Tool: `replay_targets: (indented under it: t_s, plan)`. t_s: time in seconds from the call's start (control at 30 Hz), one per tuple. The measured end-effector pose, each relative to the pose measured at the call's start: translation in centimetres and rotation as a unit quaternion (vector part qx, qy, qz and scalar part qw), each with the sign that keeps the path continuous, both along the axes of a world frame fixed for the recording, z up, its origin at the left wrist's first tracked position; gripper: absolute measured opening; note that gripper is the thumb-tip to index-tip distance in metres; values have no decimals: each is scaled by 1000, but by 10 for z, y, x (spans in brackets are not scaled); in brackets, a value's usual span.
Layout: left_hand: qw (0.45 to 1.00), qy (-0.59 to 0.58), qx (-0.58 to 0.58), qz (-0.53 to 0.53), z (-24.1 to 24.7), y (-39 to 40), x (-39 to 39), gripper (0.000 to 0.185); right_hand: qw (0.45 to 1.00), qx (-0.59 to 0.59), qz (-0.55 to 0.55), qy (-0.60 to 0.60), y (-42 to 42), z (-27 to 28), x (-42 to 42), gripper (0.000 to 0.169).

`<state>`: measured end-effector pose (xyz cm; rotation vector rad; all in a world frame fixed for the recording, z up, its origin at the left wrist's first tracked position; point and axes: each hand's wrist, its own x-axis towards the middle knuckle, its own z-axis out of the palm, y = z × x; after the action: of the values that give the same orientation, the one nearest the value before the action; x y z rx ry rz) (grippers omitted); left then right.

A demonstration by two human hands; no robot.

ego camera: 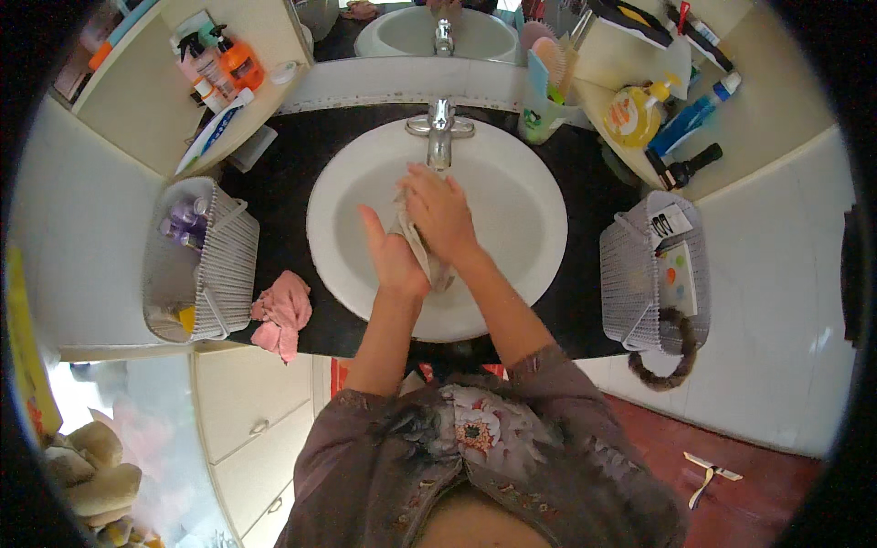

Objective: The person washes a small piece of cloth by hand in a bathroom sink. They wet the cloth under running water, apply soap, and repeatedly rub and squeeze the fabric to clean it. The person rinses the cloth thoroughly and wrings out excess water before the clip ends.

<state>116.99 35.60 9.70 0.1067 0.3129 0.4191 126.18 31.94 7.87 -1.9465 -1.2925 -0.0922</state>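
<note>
Over the white oval washbasin [524,226], a greyish-beige cloth [431,269] is pressed between my two palms. My left hand [396,259] supports it from the left, its thumb raised away from the cloth. On the other side, my right hand [442,218] lies flat across the cloth with its fingers pointing towards the tap. The chrome tap [440,140] stands at the basin's back rim, just beyond my right fingertips. Whether water runs from it I cannot tell. Most of the cloth is hidden by my hands.
A crumpled pink cloth [284,312] lies on the black countertop [281,188]. Woven plastic baskets, one left [229,274] and one right [623,294], flank the basin. A cup with brushes [538,120] stands back right. Corner shelves hold an orange bottle [243,67] and a yellow pump bottle [629,118].
</note>
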Motion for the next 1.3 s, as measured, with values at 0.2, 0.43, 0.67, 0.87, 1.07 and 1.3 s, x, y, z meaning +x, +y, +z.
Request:
replay_targets:
  t_s: [0.2,0.43,0.67,0.87,1.07,1.3]
  plan:
    - [980,-189,49,29,-44,37,-23,71,997,68,14,17,5,0,-60,24]
    - [995,-38,15,93,-4,11,-18,69,981,62,-83,163,11,-38,19,19]
    - [990,-12,66,128,-27,31,-21,68,928,54,4,370,-28,11,-17,30]
    - [992,-87,79,34,-30,28,-22,72,936,-2,70,344,-43,30,-44,40]
    - [995,-24,95,9,-13,18,-24,75,947,59,60,309,-27,19,-44,52]
    - [946,198,255,-41,6,9,-20,73,980,35,7,198,-27,8,-36,34]
